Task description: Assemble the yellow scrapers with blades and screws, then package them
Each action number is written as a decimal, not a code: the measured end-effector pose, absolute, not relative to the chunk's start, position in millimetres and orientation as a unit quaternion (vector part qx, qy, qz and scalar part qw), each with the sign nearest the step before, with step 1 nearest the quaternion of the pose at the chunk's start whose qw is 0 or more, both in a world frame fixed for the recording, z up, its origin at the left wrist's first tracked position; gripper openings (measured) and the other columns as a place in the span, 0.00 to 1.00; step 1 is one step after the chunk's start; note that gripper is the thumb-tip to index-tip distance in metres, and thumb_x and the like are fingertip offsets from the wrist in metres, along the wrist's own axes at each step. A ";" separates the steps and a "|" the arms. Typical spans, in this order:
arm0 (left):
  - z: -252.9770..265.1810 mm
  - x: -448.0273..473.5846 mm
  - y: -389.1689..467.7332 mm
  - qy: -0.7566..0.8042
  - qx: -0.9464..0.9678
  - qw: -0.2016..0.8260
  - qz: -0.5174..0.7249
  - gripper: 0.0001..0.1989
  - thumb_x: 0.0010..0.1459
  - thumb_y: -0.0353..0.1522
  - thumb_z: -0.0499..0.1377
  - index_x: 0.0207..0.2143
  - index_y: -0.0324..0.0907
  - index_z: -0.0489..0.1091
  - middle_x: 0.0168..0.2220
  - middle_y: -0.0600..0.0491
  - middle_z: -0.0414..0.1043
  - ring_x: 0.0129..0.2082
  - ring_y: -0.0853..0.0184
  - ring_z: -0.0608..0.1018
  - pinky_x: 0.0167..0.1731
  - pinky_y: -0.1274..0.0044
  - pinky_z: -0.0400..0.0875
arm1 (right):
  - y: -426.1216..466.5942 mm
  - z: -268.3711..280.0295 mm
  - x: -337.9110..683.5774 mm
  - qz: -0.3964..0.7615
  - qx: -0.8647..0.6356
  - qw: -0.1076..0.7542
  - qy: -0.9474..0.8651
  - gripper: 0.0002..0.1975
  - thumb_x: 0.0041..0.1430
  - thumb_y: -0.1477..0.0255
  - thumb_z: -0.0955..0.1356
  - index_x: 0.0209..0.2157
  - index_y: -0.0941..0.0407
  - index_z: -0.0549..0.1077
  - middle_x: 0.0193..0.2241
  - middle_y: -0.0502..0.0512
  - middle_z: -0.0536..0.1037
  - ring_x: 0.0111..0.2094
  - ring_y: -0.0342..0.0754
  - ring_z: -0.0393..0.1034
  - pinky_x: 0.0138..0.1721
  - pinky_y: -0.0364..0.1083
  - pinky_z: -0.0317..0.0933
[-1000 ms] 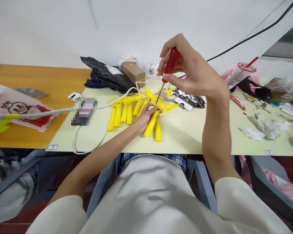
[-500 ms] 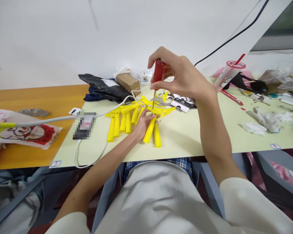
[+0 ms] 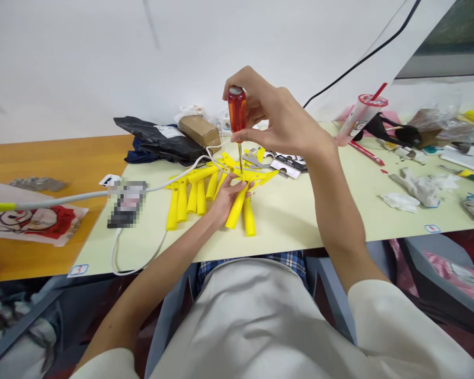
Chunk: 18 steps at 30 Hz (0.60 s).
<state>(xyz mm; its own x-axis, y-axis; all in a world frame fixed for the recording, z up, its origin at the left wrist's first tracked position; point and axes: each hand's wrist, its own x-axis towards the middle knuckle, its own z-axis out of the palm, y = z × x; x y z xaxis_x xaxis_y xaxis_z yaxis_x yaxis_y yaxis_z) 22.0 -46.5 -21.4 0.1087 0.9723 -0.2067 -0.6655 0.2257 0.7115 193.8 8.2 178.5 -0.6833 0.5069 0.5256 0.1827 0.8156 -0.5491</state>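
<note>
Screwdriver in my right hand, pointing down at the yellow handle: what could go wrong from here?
The screwdriver could slip and jab the left hand, whose fingers grip the yellow handle close by. The white cable loops near the work and might snag. The cup looks near the right forearm; a swing could knock it.

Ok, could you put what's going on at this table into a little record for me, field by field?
Right hand: right hand grips a red screwdriver, handle up
Left hand: left hand holds a yellow piece
Screwdriver tip: pointing down at the yellow piece's upper end; too small to tell what it meets
Nearby: more yellow pieces, mostly left of the left hand
Behind: cardboard box, black plastic bag
Far right: cup with a red straw
Table surface: pale sheet
</note>
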 end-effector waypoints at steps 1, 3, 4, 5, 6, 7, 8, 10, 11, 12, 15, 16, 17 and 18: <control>-21.2 23.0 -47.0 0.330 0.234 0.712 0.574 0.29 0.47 0.25 0.79 0.44 0.47 0.66 0.41 0.55 0.81 0.47 0.60 0.89 0.36 0.80 0.78 | 9.7 177.1 193.0 0.228 -0.206 0.346 -0.886 0.24 0.62 0.64 0.79 0.55 0.43 0.70 0.46 0.48 0.82 0.44 0.53 0.77 0.51 0.51 0.75; -20.4 24.0 -47.7 0.327 0.237 0.714 0.572 0.29 0.47 0.25 0.79 0.43 0.47 0.66 0.40 0.55 0.81 0.49 0.59 0.89 0.35 0.80 0.78 | 11.5 176.1 191.6 0.223 -0.227 0.341 -0.884 0.25 0.62 0.61 0.81 0.55 0.42 0.70 0.43 0.49 0.82 0.45 0.55 0.77 0.51 0.51 0.75; -19.7 23.9 -47.7 0.330 0.235 0.712 0.573 0.29 0.46 0.25 0.79 0.43 0.47 0.66 0.41 0.55 0.81 0.49 0.59 0.89 0.35 0.80 0.78 | 11.4 176.9 191.6 0.222 -0.231 0.343 -0.883 0.25 0.62 0.60 0.81 0.55 0.42 0.70 0.42 0.49 0.82 0.45 0.55 0.77 0.51 0.51 0.75; -18.8 23.3 -47.5 0.333 0.232 0.710 0.576 0.29 0.46 0.25 0.79 0.43 0.47 0.67 0.42 0.55 0.81 0.50 0.58 0.89 0.36 0.79 0.78 | 10.5 178.5 192.5 0.221 -0.229 0.347 -0.882 0.25 0.63 0.59 0.81 0.55 0.43 0.70 0.42 0.49 0.82 0.45 0.55 0.77 0.52 0.51 0.75; -17.6 22.3 -47.0 0.334 0.229 0.707 0.580 0.29 0.47 0.25 0.79 0.44 0.47 0.67 0.43 0.54 0.82 0.50 0.59 0.89 0.36 0.79 0.78 | 8.9 180.8 194.5 0.220 -0.223 0.356 -0.880 0.25 0.64 0.58 0.80 0.56 0.43 0.70 0.43 0.50 0.81 0.45 0.55 0.77 0.53 0.52 0.75; -16.2 21.0 -46.4 0.331 0.227 0.705 0.584 0.29 0.47 0.25 0.79 0.45 0.47 0.68 0.44 0.54 0.82 0.50 0.59 0.89 0.36 0.80 0.78 | 6.7 183.3 197.8 0.220 -0.214 0.370 -0.877 0.25 0.65 0.58 0.80 0.56 0.44 0.69 0.43 0.50 0.81 0.46 0.55 0.78 0.54 0.53 0.76; -14.5 19.6 -45.9 0.324 0.229 0.705 0.587 0.29 0.48 0.26 0.79 0.46 0.47 0.69 0.45 0.54 0.83 0.50 0.60 0.89 0.36 0.80 0.78 | 4.0 185.5 202.1 0.220 -0.206 0.390 -0.870 0.25 0.66 0.57 0.79 0.56 0.45 0.69 0.44 0.51 0.80 0.46 0.55 0.78 0.55 0.54 0.76; -11.0 17.4 -45.5 0.307 0.239 0.708 0.590 0.29 0.50 0.28 0.80 0.50 0.48 0.71 0.47 0.53 0.83 0.51 0.60 0.89 0.34 0.81 0.78 | -2.0 186.5 213.0 0.218 -0.202 0.446 -0.844 0.24 0.68 0.58 0.78 0.56 0.46 0.67 0.49 0.52 0.77 0.47 0.55 0.79 0.55 0.56 0.78; -9.6 17.0 -45.8 0.299 0.247 0.709 0.589 0.29 0.51 0.30 0.80 0.52 0.48 0.72 0.48 0.52 0.83 0.51 0.60 0.89 0.33 0.81 0.77 | -5.1 184.3 218.8 0.214 -0.208 0.478 -0.826 0.23 0.69 0.57 0.78 0.56 0.45 0.66 0.54 0.53 0.75 0.47 0.54 0.80 0.54 0.57 0.79; -8.5 17.2 -46.6 0.295 0.255 0.710 0.586 0.29 0.52 0.31 0.80 0.53 0.48 0.72 0.48 0.51 0.84 0.51 0.59 0.89 0.32 0.81 0.77 | -8.5 180.2 224.5 0.209 -0.215 0.508 -0.807 0.24 0.69 0.57 0.78 0.56 0.44 0.65 0.58 0.54 0.72 0.47 0.54 0.80 0.53 0.57 0.80; -9.1 21.5 -50.6 0.298 0.273 0.713 0.574 0.29 0.53 0.32 0.80 0.55 0.47 0.73 0.49 0.49 0.84 0.52 0.57 0.89 0.32 0.81 0.78 | -24.8 161.4 239.4 0.175 -0.199 0.564 -0.782 0.28 0.69 0.53 0.77 0.60 0.42 0.63 0.63 0.55 0.70 0.47 0.54 0.80 0.50 0.57 0.82; -10.4 23.5 -52.1 0.302 0.276 0.715 0.567 0.29 0.54 0.32 0.80 0.54 0.47 0.73 0.49 0.48 0.84 0.53 0.57 0.89 0.33 0.80 0.78 | -33.9 155.7 243.8 0.166 -0.190 0.555 -0.793 0.29 0.70 0.53 0.76 0.62 0.41 0.62 0.59 0.54 0.73 0.46 0.55 0.81 0.50 0.58 0.82; -11.8 25.5 -53.3 0.308 0.279 0.716 0.561 0.28 0.55 0.32 0.79 0.54 0.46 0.73 0.49 0.48 0.84 0.53 0.57 0.88 0.34 0.80 0.78 | -45.2 151.4 248.2 0.144 -0.207 0.547 -0.798 0.28 0.72 0.55 0.75 0.64 0.40 0.62 0.55 0.54 0.76 0.46 0.57 0.82 0.51 0.60 0.82; -13.2 27.3 -54.3 0.314 0.281 0.716 0.557 0.27 0.55 0.32 0.79 0.54 0.45 0.73 0.50 0.47 0.84 0.53 0.58 0.88 0.34 0.80 0.79 | -58.1 148.7 253.0 0.109 -0.220 0.537 -0.807 0.27 0.73 0.58 0.75 0.66 0.37 0.63 0.52 0.52 0.78 0.46 0.58 0.83 0.51 0.61 0.82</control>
<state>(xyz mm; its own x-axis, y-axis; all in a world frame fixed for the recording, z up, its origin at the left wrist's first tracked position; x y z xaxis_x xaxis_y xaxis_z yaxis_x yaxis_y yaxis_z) 27.3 -54.3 -13.2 0.1829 0.9737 -0.1361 -0.6210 0.2217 0.7518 253.0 -58.1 148.7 -0.3271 0.4722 0.8185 0.2391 0.8794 -0.4117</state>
